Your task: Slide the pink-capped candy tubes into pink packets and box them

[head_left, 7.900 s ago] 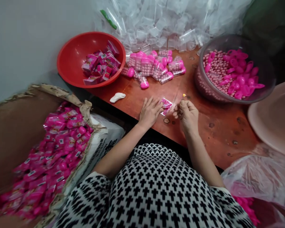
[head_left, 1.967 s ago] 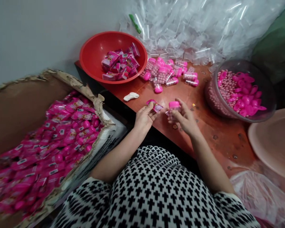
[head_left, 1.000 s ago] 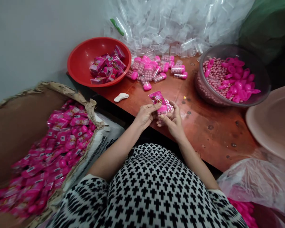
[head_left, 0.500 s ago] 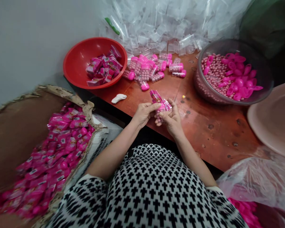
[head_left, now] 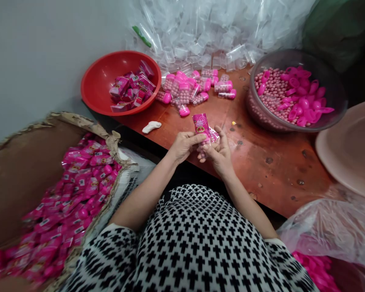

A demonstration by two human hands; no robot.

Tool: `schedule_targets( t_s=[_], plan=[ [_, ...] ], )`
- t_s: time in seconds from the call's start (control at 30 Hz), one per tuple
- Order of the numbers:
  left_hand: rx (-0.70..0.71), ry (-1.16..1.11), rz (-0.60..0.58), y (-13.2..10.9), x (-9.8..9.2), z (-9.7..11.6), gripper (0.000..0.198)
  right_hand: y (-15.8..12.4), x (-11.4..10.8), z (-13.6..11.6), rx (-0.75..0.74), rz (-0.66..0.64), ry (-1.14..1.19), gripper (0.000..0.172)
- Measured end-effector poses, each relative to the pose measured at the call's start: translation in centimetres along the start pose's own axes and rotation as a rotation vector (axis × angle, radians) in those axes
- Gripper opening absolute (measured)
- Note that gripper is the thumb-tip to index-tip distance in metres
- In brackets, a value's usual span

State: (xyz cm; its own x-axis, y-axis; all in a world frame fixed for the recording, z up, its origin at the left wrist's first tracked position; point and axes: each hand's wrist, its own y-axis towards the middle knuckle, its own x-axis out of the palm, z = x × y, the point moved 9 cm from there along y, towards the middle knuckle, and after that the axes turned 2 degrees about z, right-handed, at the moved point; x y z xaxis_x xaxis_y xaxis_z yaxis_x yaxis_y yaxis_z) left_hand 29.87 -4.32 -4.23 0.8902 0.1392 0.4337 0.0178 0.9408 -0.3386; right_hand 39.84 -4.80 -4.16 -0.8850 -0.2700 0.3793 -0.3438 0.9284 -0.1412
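My left hand is closed, thumb and fingers pinching a pink printed wrapper that stands up above the fingertips. Beneath the wrapper is a small clear tube of pink balls, partly covered by my fingers. My right hand is closed round the tube's lower part from the right, its thumb pressed on the front. A shiny flap of wrapper shows between the two hands. Whether the tube is fully inside the wrapper I cannot tell. Both hands are above the front edge of the reddish-brown table.
Pink-capped tubes of balls lie at the back, before a heap of clear empty tubes. A red bowl holds pink packets. A grey bowl holds balls and pink caps. Wrapped packets fill a carton at left.
The wrapper in my hands has straightened and turned its printed face more toward me. My hands stay in nearly the same place. The view has shifted slightly.
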Motion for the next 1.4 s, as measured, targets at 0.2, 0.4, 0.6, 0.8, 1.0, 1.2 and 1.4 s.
schedule_targets(
  t_s=[0.2,0.4,0.6,0.8,1.0,1.2,1.4],
  plan=[
    [0.151,0.080,0.232,-0.7,-0.4,-0.2,0.035,0.0,-0.6,-0.7,-0.058,0.052,-0.072,0.087],
    [0.039,-0.159,0.170,-1.0,0.4,-0.8,0.038,0.3,-0.7,0.7,0.061,0.001,0.061,0.084],
    [0.032,-0.271,0.250,-1.1,-1.5,-1.1,0.037,-0.5,-0.7,0.2,0.024,0.013,0.087,0.057],
    [0.029,-0.313,0.270,-2.3,-2.3,-1.2,0.030,0.1,0.2,-0.1,0.010,0.013,0.075,0.054],
    [0.108,-0.381,0.275,-3.1,-2.4,0.5,0.027,-0.8,1.3,-1.0,-0.059,0.064,-0.014,0.034],
    [0.062,-0.318,0.327,-3.2,-2.2,-0.3,0.030,-1.4,1.1,-1.1,-0.079,0.122,-0.081,0.030],
    [0.006,-0.321,0.252,-3.8,-0.8,-0.7,0.039,-0.9,0.4,-1.3,-0.111,0.164,-0.061,0.030]
  ],
)
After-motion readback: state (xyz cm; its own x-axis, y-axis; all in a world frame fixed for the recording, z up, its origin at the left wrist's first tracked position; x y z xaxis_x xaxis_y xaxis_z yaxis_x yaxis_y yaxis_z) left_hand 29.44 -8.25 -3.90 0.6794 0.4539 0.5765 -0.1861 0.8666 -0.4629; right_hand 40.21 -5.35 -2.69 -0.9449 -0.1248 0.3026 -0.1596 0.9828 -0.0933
